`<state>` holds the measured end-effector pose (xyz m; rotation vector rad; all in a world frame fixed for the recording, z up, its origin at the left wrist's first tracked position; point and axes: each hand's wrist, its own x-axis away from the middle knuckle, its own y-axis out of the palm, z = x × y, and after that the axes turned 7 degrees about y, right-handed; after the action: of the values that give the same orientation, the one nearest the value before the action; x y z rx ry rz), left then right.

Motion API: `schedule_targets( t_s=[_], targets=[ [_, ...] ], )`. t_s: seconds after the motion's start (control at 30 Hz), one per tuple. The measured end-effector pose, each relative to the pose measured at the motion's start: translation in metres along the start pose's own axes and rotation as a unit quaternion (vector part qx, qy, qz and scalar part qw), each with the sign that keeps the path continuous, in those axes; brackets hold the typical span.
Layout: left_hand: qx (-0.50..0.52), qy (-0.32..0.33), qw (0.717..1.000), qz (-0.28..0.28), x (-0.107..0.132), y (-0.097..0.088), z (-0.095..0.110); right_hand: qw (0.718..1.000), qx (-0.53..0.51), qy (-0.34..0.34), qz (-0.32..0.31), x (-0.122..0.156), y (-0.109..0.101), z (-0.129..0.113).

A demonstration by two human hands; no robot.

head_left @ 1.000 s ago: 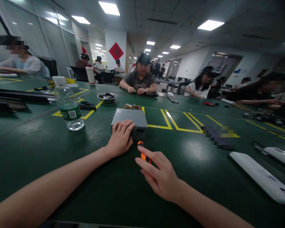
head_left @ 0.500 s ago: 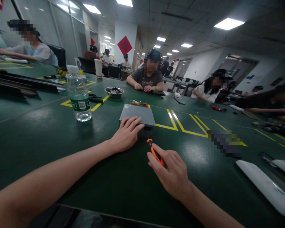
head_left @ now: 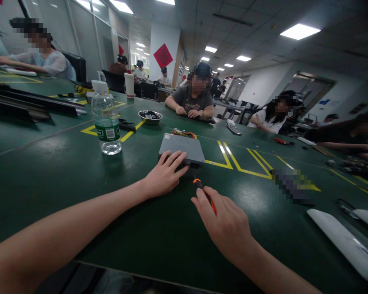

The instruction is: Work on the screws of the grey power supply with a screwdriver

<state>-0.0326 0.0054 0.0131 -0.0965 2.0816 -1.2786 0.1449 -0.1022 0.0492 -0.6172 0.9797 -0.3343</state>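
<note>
While hands (head_left: 164, 177) (head_left: 228, 220) grip screwdriver (head_left: 198, 183) and rest across metal box (head_left: 184, 146), green bottle label (head_left: 100, 132), barcode (head_left: 111, 134)

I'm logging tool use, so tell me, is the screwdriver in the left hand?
No, the right hand holds the orange-and-black screwdriver, while the left hand rests on the grey metal box.

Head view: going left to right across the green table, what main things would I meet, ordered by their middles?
Long dark strips, water bottle, metal bowl, gray metal box, orange-and-black screwdriver in the right hand, red-and-black item, nearer long white casing.
</note>
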Motion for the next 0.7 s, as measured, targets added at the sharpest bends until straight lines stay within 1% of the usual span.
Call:
schedule_targets(
  t_s=[0.1,0.17,0.23,0.3,0.4,0.47,0.6,0.7],
  targets=[
    [0.000,-0.003,1.000,-0.003,0.000,0.000,0.000,0.999,0.011,0.043,-0.021,-0.006,-0.005,0.002],
    [-0.001,-0.007,1.000,-0.005,0.000,0.000,0.000,0.998,0.024,0.051,-0.026,-0.008,-0.008,0.001],
    [-0.003,-0.008,1.000,-0.005,0.000,0.000,0.000,0.998,0.047,0.037,-0.023,-0.009,-0.010,-0.001],
    [-0.005,-0.006,1.000,-0.004,0.000,0.000,0.000,0.997,0.067,0.006,-0.030,-0.010,-0.012,-0.004],
    [-0.007,-0.002,1.000,-0.002,0.000,-0.001,0.001,0.993,0.093,-0.021,-0.063,-0.015,-0.016,-0.005],
    [-0.007,0.000,1.000,-0.001,0.000,-0.002,0.000,0.990,0.110,-0.006,-0.085,-0.020,-0.018,-0.002],
    [-0.004,-0.001,1.000,0.007,0.000,-0.003,0.000,0.979,0.128,0.055,-0.146,-0.026,-0.024,0.003],
    [-0.002,-0.001,1.000,0.015,0.000,-0.003,0.001,0.971,0.144,0.056,-0.183,-0.027,-0.026,-0.001]
  ],
)
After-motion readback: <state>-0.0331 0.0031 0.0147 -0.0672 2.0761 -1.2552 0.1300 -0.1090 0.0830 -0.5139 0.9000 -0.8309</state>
